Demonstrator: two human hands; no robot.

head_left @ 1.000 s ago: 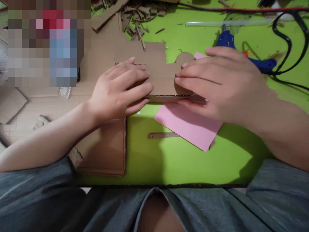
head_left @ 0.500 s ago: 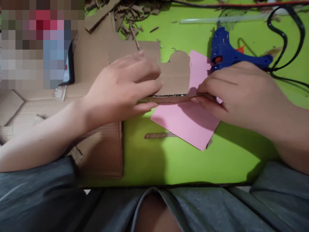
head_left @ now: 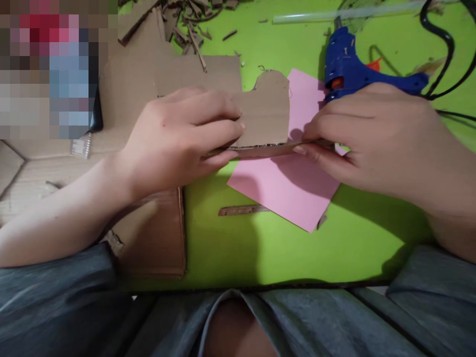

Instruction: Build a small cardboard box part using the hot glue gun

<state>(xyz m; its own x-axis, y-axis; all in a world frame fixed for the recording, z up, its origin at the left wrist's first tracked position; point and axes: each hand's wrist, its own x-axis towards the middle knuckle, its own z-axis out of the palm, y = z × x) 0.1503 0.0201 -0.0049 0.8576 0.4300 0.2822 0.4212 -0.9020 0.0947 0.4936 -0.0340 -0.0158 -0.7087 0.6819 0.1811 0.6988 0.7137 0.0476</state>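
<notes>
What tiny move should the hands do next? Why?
Maybe the right hand should press the strip against the cardboard: the strip runs along its near edge, the right hand pinches one end, and the left hand rests on the cardboard.

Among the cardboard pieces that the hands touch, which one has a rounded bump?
The cardboard piece under the left hand: its far right corner is a rounded bump, while the strip in the right hand is narrow.
</notes>
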